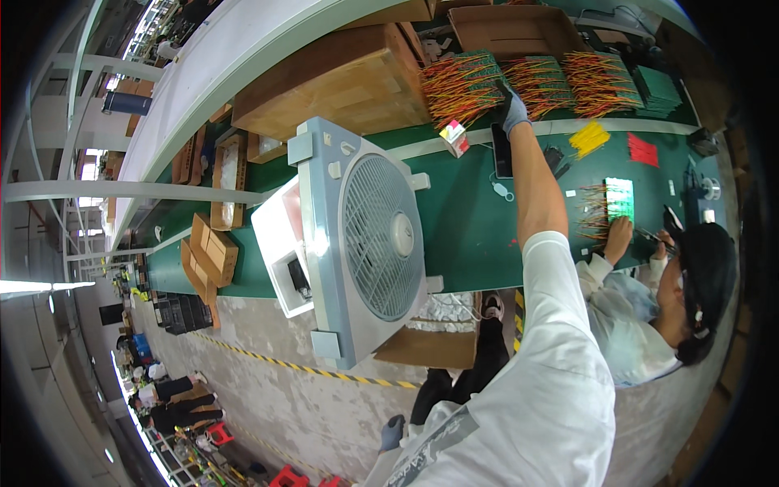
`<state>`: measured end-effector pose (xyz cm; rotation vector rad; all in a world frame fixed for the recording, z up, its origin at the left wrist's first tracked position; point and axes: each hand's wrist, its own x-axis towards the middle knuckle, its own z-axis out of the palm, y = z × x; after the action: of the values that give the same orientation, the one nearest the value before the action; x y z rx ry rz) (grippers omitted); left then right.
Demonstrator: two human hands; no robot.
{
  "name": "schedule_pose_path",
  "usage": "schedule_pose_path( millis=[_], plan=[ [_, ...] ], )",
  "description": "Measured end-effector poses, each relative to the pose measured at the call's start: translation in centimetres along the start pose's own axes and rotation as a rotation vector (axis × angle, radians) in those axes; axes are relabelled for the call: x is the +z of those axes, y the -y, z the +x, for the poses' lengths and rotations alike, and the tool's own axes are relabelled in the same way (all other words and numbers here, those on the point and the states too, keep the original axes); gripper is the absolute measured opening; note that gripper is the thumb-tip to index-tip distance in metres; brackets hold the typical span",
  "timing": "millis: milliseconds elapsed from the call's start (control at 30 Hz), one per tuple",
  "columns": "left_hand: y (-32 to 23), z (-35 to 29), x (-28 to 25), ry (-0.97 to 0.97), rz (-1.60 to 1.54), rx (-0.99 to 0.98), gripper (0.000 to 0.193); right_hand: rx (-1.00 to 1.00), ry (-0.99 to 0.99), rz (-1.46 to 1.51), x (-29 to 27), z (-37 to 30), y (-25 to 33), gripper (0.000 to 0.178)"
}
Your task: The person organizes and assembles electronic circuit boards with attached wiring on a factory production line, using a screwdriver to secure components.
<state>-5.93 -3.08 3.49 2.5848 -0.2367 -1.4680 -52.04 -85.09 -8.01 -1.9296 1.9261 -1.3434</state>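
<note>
My right arm stretches far across the green workbench (466, 243). My right hand (513, 112), in a grey glove with dark fingers, reaches between two stacks of green circuit boards with red and yellow wires (462, 88) (535, 85). Its fingers look extended at the edge of the boards; whether they touch is hard to see. Below it lies a dark phone (502, 152). My left hand (392, 433), also gloved, hangs low beside my body with its fingers curled and nothing visible in them.
A grey-white box fan (377, 235) stands at the bench's near edge. Farther along are another wired stack (600, 81), yellow wires (589, 140) and red wires (643, 150). A co-worker (649, 308) on the right handles a wired board (619, 199). A large carton (333, 81) sits behind.
</note>
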Motion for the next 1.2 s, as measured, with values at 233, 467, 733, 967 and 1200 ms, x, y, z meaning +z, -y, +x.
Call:
schedule_pose_path(
  millis=[233,467,733,967,1200],
  plan=[
    [-9.0,-4.1,0.8,-0.036,0.316,0.299,0.025,0.021,0.288,-0.019,-0.5,-0.7,1.4,0.049],
    [-45.7,-15.5,16.2,0.262,0.011,1.339,0.040,-0.119,0.232,0.388,-2.4,0.3,-2.2,0.046],
    [-81.2,-6.9,31.5,-0.185,0.323,1.325,0.081,0.039,0.374,0.629,-4.2,0.7,-1.7,0.087],
    [-89.2,4.9,34.5,0.149,0.430,1.147,0.087,0.061,0.556,0.675,-5.5,1.0,-3.0,0.072],
    [-91.1,8.5,32.6,0.488,0.473,1.156,0.053,-0.019,0.579,0.661,-4.3,2.2,-2.1,0.073]
  ],
)
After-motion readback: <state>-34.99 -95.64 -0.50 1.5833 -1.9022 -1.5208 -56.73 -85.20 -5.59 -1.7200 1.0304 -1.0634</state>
